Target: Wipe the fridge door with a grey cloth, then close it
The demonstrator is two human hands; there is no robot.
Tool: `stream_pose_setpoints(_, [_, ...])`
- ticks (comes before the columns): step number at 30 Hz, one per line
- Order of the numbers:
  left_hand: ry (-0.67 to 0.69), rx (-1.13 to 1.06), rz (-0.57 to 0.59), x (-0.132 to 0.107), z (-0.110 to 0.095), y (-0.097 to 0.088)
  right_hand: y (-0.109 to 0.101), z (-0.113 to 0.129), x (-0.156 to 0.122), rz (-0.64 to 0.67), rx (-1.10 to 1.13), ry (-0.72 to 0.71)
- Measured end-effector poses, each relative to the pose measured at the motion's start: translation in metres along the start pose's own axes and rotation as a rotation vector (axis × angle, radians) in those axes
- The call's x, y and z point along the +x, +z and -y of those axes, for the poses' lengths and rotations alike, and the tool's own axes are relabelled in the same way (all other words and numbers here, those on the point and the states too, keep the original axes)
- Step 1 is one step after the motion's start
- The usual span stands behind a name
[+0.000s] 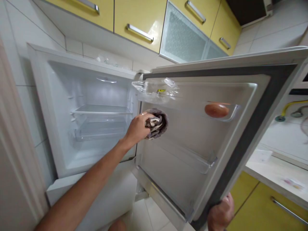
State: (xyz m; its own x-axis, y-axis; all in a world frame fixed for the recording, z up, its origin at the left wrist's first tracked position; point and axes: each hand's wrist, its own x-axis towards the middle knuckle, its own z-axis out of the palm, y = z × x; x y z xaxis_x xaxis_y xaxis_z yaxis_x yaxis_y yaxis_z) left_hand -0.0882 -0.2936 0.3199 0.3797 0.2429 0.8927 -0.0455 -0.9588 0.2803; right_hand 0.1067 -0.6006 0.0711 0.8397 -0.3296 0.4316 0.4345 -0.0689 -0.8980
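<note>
My left grip (139, 128) pinches bunched cloth (163, 121) near fridge door (187, 134)'s hinge edge, wadded presumably to stay compact; right grip (220, 213) clasps door's free edge near lower corner, likely steadying it.

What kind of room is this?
It looks like a kitchen. There is an open fridge, yellow cupboards up on the wall, and a counter over on the right.

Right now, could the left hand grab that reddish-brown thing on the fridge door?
Probably not: the left hand is full, holding a bunched cloth. Otherwise, the open door seems to leave the reddish-brown thing reachable.
</note>
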Motion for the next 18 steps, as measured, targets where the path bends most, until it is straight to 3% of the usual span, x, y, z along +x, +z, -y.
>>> stream_pose_setpoints(4, [0.082,-0.054,0.128,0.016,-0.028,0.032,-0.001,-0.003,-0.001,-0.004,-0.006,0.052])
stream_pose_setpoints(9, [-0.060,-0.270,0.102,0.012,-0.076,0.074,0.000,-0.012,-0.002,-0.011,0.002,0.088])
stream_pose_setpoints(11, [-0.050,-0.418,0.189,0.007,-0.094,0.079,0.001,-0.015,-0.002,-0.016,0.011,0.081])
stream_pose_setpoints(15, [0.167,-0.535,0.422,0.002,-0.120,0.081,0.001,-0.021,-0.002,-0.032,-0.006,0.002])
stream_pose_setpoints(18, [0.123,-0.539,0.350,0.004,-0.123,0.083,-0.002,-0.026,-0.001,0.001,-0.009,-0.035])
